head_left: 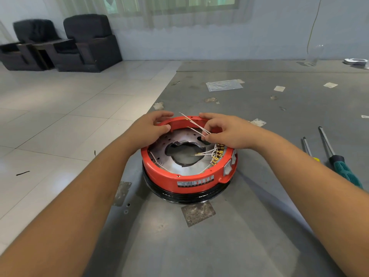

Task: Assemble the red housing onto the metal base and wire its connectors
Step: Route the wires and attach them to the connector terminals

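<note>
A round red housing sits over a metal base plate with a large centre hole, on a black ring resting on the grey table. My left hand grips the housing's far left rim, thumb inside the wall. My right hand rests on the far right rim and pinches thin white wires that stick up and away. More white wires run to a row of brass connectors inside the right wall. A label is on the housing's near side.
Two screwdrivers lie to the right, one with a green handle and a thinner one. A plastic bag and paper scraps lie farther back. The table's left edge drops to a tiled floor. Black armchairs stand far left.
</note>
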Demonstrator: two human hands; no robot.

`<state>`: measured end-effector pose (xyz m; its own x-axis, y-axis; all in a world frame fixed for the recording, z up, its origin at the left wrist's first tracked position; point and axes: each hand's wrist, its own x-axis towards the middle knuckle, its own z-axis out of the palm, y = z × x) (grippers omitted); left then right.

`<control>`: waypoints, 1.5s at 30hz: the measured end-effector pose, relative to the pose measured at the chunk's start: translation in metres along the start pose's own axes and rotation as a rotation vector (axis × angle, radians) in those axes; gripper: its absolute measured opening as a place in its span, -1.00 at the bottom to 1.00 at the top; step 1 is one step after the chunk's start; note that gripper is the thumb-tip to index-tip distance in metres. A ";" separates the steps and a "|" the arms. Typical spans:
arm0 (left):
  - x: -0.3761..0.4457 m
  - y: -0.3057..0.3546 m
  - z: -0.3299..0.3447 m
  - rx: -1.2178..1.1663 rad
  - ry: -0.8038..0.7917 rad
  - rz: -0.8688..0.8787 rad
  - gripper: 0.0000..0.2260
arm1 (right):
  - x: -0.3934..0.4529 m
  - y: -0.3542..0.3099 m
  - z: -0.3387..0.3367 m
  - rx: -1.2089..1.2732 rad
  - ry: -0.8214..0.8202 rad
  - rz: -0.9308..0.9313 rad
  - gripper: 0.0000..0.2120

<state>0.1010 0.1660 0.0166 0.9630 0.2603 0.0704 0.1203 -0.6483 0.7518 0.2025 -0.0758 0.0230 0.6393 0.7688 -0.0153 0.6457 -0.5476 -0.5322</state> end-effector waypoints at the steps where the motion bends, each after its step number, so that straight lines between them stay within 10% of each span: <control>1: -0.001 -0.003 0.002 -0.027 -0.002 -0.011 -0.63 | -0.001 -0.001 0.001 -0.028 0.013 0.006 -0.79; 4: -0.002 -0.013 0.008 -0.154 0.042 -0.032 -0.66 | -0.004 -0.014 0.006 -0.242 0.266 -0.010 -0.49; 6: 0.000 -0.016 0.011 -0.315 0.062 -0.083 -0.68 | -0.007 -0.035 0.010 -0.279 0.421 -0.168 -0.65; 16: 0.004 -0.029 0.016 -0.553 0.188 -0.138 -0.67 | 0.025 -0.097 0.053 -0.275 -0.255 -0.201 -0.80; 45: -0.013 -0.031 0.014 -0.510 0.123 0.232 -0.79 | 0.007 -0.067 0.048 0.018 -0.066 -0.129 -0.88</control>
<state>0.0880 0.1722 -0.0168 0.9116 0.2534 0.3236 -0.2515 -0.2790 0.9268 0.1432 -0.0180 0.0179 0.5224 0.8527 -0.0010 0.7127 -0.4373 -0.5485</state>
